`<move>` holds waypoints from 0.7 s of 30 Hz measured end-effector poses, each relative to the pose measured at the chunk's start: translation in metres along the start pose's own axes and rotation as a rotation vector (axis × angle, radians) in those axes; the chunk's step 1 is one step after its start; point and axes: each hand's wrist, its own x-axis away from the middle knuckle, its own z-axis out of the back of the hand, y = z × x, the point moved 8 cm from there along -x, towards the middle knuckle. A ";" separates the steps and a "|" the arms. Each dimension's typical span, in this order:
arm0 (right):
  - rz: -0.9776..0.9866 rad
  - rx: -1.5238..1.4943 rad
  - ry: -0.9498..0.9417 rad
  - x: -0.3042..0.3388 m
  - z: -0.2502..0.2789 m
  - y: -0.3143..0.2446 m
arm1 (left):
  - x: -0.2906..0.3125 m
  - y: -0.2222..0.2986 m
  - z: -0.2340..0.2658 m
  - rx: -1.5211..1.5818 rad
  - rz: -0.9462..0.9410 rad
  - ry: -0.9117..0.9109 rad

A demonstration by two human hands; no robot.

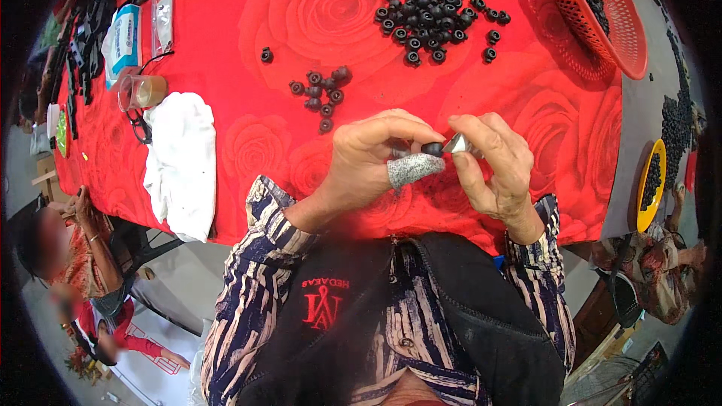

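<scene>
1. Head view: the left hand (362,156) is pinched on a black knob (432,149), held above the near middle of a red rose-patterned tablecloth (241,98)
2. One finger of the left hand wears a grey speckled finger cover (414,171), its tip just beside the knob
3. The right hand (492,169) is closed with thumb and fingers on a small shiny metal piece (456,143), right beside the knob; whether metal and knob touch, I cannot tell
4. On the cloth farther off than the left hand lies a small cluster of black knobs (314,92), with one single knob (266,54) apart from it to the far left
5. A larger pile of black knobs (423,11) sits at the far middle, a few loose ones at its right edge
6. At the far right a red basket (630,26) stands tilted, with dark pieces inside; nearer on the right is a yellow dish (644,222) of small black pieces
7. To the left lie a crumpled white cloth (182,169), a clear cup (135,95), a blue and white packet (122,41) and, farther left, long black parts (88,37)
8. Other people are seated beyond the table's left (94,252) and right sides
</scene>
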 end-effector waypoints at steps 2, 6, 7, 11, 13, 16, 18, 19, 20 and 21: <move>0.009 0.010 0.019 0.001 0.001 -0.001 | 0.000 -0.003 -0.001 0.038 0.016 0.000; -0.029 0.016 0.016 0.001 0.000 0.004 | 0.000 -0.002 -0.002 0.052 0.047 -0.004; -0.032 0.009 0.019 0.001 -0.001 0.005 | 0.000 -0.003 -0.002 0.069 0.076 -0.001; -0.038 0.006 0.005 0.000 -0.001 0.004 | 0.000 -0.006 -0.002 0.093 0.096 -0.006; -0.033 0.005 0.002 -0.001 -0.001 0.003 | 0.000 -0.006 -0.003 0.092 0.114 -0.002; -0.034 -0.006 0.008 -0.002 -0.001 0.003 | 0.000 -0.006 -0.002 0.084 0.125 0.000; -0.042 -0.001 0.005 -0.002 -0.001 0.003 | 0.000 -0.006 -0.002 0.077 0.121 -0.004; -0.050 0.005 0.002 -0.002 -0.002 0.003 | 0.001 -0.008 -0.002 0.101 0.149 0.002; -0.050 0.005 0.003 -0.002 -0.002 0.004 | 0.002 -0.010 -0.002 0.126 0.177 0.008; -0.059 0.008 0.000 -0.001 -0.002 0.005 | 0.002 -0.010 -0.003 0.125 0.177 0.007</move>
